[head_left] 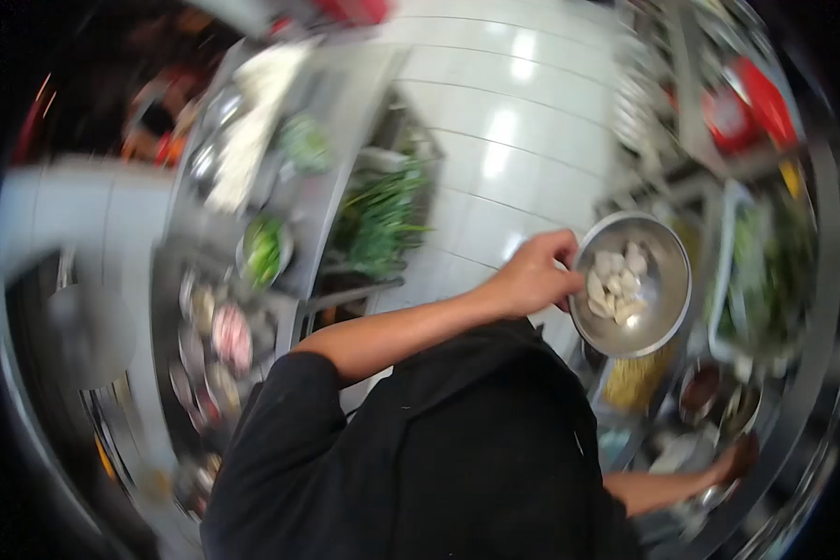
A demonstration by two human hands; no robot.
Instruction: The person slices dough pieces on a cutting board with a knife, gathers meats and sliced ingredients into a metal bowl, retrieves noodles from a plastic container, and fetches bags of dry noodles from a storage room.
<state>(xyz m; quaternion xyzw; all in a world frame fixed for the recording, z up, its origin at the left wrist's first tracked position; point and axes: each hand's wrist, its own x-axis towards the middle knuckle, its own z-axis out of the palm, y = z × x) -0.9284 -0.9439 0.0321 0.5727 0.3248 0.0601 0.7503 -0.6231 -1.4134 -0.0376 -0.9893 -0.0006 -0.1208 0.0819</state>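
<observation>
My left hand (539, 273) grips the left rim of a round steel bowl (667, 322), thumb and fingers closed on its edge. Inside lie several pale pieces (616, 283) that look like peeled garlic cloves or small cut chunks. The bowl is held up over the right-hand counter, its inside facing the camera. Lower right, my right hand (733, 459) reaches among small containers on that counter, close to a metal bowl (741, 409). Blur and its dark outline hide its fingers, so whether it holds anything cannot be made out.
Yellowish food fills a container (633, 378) below the bowl. A clear tub (719, 280) of green leaves stands to the right. Across the aisle, a steel counter (299, 210) carries a bowl of cut greens (265, 252); leafy greens (383, 219) sit on a shelf beneath. White tiles (476, 140) cover the floor.
</observation>
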